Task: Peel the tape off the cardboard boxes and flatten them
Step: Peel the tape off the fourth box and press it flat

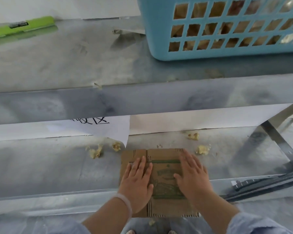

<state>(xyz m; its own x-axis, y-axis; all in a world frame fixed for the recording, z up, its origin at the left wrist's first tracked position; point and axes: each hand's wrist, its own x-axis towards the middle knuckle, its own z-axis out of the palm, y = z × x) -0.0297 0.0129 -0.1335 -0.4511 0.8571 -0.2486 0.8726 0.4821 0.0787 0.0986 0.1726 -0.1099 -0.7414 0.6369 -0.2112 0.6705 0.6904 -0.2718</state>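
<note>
We look down on two steel surfaces. On the upper table point(74, 65) a blue basket point(159, 31) stands at the right and a green tool point(24, 26) lies far left. On the lower shelf point(41, 166) a flattened cardboard box point(164, 179) lies flat, its near end past the front edge. Crumpled yellowish wads point(96, 152) are scattered behind it, beside a white printed sheet point(108, 130).
</note>
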